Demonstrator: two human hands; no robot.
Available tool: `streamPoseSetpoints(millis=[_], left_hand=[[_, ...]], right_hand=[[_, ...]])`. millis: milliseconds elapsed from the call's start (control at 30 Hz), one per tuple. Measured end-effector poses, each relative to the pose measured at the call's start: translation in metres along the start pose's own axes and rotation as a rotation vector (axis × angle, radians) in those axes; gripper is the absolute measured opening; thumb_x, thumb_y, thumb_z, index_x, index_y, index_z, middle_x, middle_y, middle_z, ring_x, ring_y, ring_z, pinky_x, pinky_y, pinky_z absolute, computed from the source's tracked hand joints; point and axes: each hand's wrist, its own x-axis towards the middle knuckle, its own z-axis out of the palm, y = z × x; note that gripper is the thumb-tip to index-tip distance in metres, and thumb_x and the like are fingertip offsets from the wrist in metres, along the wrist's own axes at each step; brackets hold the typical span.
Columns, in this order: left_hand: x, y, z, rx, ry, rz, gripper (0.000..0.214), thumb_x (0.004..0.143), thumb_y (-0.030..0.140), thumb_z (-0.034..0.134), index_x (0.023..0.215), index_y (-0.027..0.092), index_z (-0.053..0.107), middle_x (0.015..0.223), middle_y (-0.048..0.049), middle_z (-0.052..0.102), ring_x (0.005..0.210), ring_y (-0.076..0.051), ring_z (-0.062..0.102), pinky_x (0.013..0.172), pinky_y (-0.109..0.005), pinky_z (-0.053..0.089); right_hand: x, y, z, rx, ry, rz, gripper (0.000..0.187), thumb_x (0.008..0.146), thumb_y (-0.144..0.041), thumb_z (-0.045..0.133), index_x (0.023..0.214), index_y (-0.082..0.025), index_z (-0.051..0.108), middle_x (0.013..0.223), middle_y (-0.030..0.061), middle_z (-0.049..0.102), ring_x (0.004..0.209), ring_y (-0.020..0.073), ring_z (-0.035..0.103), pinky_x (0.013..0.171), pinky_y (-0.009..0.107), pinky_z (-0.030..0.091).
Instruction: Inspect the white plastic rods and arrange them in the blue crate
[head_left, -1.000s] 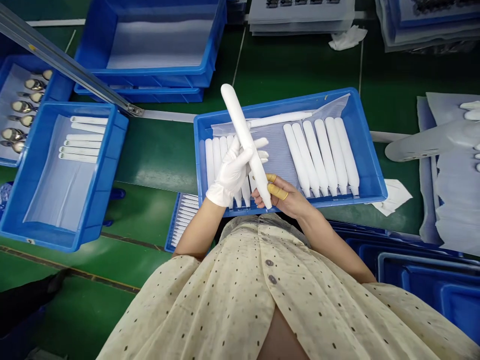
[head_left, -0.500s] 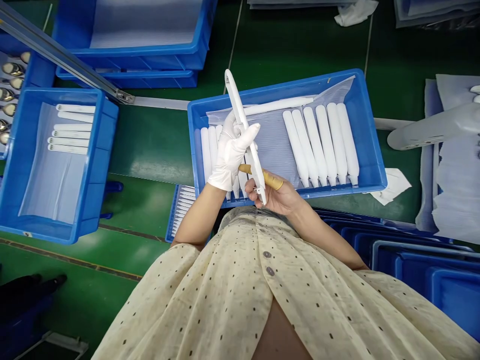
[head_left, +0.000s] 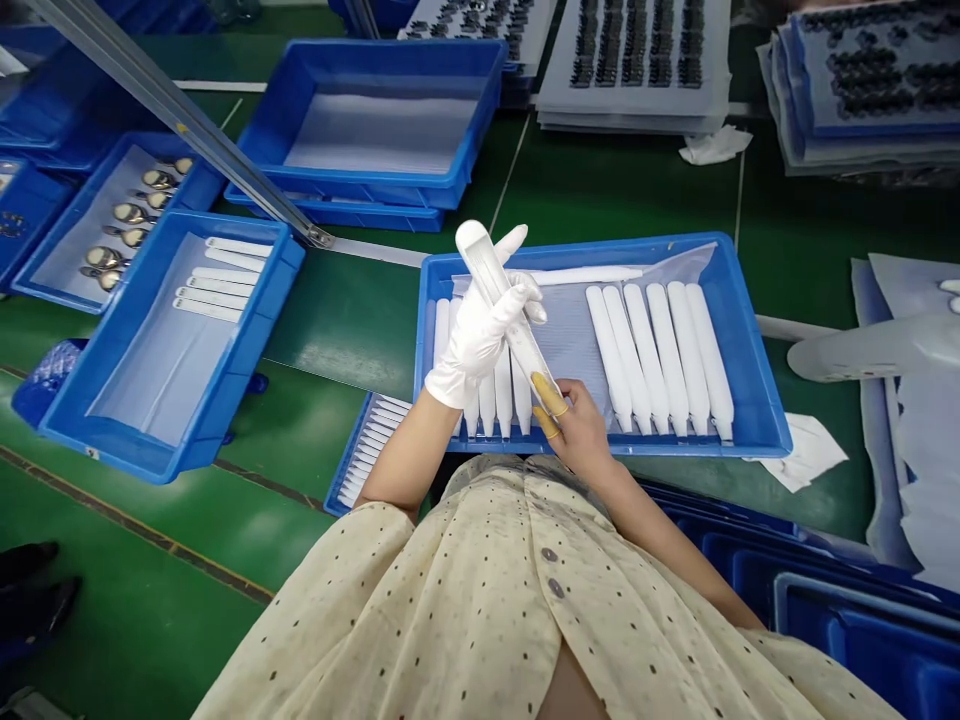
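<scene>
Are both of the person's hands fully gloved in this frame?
No, the left hand wears a white glove, while the right hand shows only yellow finger covers.

Cool white light falls fairly evenly on the bin [head_left: 600, 450], seemingly from above, its source out of view. The gloved left hand [head_left: 475, 338] and bar [head_left: 526, 350] are bright, almost washed out, with faint shading. A soft sheen lies on the green table [head_left: 330, 300] and floor [head_left: 150, 545]; small glints show on the metal parts [head_left: 133, 214]. The lower left corner is dim, detail sinking around the dark shoes [head_left: 45, 615]. Wide-angle stretch spreads the shirt [head_left: 420, 610] toward the bottom corners, and the black pieces [head_left: 633, 42] at the top look soft
</scene>
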Motion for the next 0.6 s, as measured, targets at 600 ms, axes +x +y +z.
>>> streamPoseSetpoints(millis=[600], left_hand=[[0.006, 0.045, -0.006, 0.146, 0.184, 0.048, 0.045, 0.107, 0.058, 0.056, 0.115, 0.018, 0.074, 0.077, -0.0036, 0.074, 0.071, -0.02, 0.078, 0.064, -0.031, 0.067]], right_hand=[[-0.028, 0.004, -0.009, -0.375, 0.203, -0.061, 0.032, 0.097, -0.015, 0.054, 0.127, -0.021, 0.064, 0.103, 0.0094, 0.056, 0.087, 0.0204, 0.057, 0.067, 0.03, 0.048]])
